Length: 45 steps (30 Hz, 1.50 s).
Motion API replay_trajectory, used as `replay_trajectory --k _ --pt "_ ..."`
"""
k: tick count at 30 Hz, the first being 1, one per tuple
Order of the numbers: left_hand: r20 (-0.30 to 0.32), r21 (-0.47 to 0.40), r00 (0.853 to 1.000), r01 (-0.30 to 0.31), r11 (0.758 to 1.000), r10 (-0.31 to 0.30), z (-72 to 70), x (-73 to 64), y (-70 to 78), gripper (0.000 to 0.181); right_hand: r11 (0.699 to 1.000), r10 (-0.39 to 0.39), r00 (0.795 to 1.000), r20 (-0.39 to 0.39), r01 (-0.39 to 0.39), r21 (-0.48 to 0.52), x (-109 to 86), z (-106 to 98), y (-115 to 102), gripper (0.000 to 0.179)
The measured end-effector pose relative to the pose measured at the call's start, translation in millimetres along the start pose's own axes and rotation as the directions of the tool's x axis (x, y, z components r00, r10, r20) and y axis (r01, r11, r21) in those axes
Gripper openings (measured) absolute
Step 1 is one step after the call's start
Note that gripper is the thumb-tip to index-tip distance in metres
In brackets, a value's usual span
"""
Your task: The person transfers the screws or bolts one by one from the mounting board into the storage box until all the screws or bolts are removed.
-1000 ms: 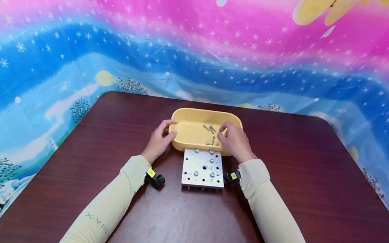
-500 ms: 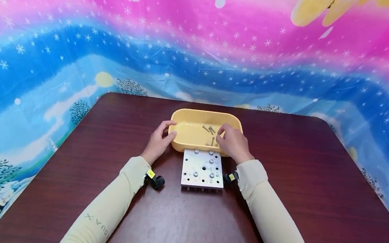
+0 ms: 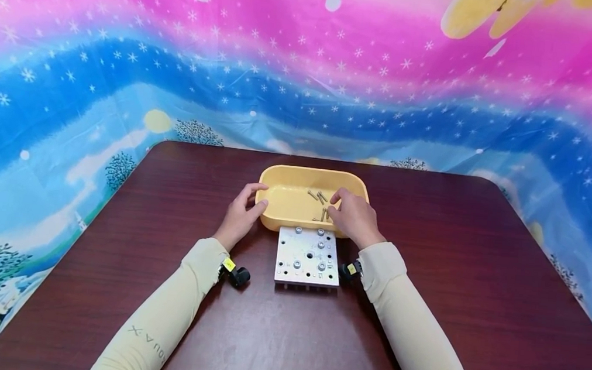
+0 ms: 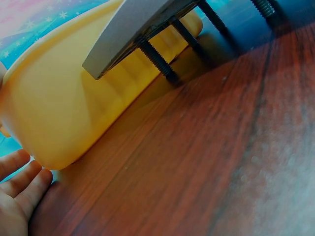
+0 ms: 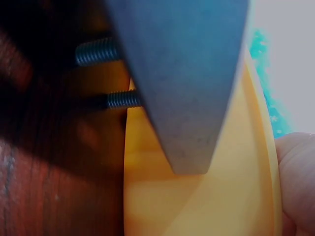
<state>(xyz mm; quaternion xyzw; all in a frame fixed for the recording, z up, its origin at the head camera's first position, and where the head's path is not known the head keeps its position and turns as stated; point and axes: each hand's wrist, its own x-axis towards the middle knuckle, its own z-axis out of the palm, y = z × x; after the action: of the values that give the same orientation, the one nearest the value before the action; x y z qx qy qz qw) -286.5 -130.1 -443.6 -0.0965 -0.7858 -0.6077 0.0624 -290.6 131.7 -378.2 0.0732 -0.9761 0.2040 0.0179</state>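
Note:
My left hand point(image 3: 240, 218) grips the left end of a yellow plastic tray point(image 3: 289, 202), thumb at the near rim and fingers round the end. In the left wrist view its fingertips point(image 4: 42, 179) lie against the tray's outer wall. My right hand point(image 3: 358, 217) reaches over the right end, with thumb and forefinger pinching a small bolt point(image 3: 327, 213) close above the tray floor. Several loose bolts point(image 3: 321, 197) lie nearby in the tray. Just in front sits a square silver metal plate point(image 3: 292, 254) with holes and several socket-head bolts set in it.
Threaded bolt ends point(image 4: 156, 60) stick out under the plate and hold it off the dark wooden table point(image 3: 283, 336). The plate's far edge meets the tray's front. A patterned cloth point(image 3: 304, 92) hangs behind the table.
My right hand has dipped slightly toward the near side of the tray, and a bolt now shows beside its fingertips. My left hand has stayed on the tray's end.

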Motion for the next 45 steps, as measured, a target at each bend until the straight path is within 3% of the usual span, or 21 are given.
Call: replay_trajectory --k 1,21,29,34,40,45 --pt "-0.004 -0.001 1.0 -0.005 1.0 0.005 0.7 2.2 -4.5 0.037 1.0 0.0 1.0 -0.001 0.0 -0.001 0.1 -0.3 0.2 0.017" --pt "0.016 -0.013 1.0 0.013 1.0 -0.013 2.0 2.6 -0.5 0.041 1.0 0.008 1.0 0.0 -0.008 0.004 -4.1 -3.9 0.8 0.017" --pt "-0.006 0.002 1.0 -0.025 1.0 0.025 -0.7 4.4 2.3 0.038 1.0 -0.001 1.0 -0.02 0.002 0.02 -2.2 -4.6 -2.0 0.017" --pt "0.001 0.022 1.0 0.009 1.0 -0.009 -1.8 -0.1 -1.6 0.037 1.0 0.014 1.0 0.005 -0.014 0.02 -4.2 -0.4 -2.7 0.018" --pt "-0.029 0.015 1.0 -0.001 1.0 0.002 -0.4 -0.3 -3.5 0.035 1.0 -0.006 1.0 -0.017 0.006 0.018 -3.4 0.7 -2.6 0.017" --pt "-0.015 0.011 1.0 0.013 1.0 -0.013 1.1 0.1 -3.3 0.036 1.0 0.0 1.0 -0.007 0.0 0.012 -3.7 -0.8 -1.3 0.017"
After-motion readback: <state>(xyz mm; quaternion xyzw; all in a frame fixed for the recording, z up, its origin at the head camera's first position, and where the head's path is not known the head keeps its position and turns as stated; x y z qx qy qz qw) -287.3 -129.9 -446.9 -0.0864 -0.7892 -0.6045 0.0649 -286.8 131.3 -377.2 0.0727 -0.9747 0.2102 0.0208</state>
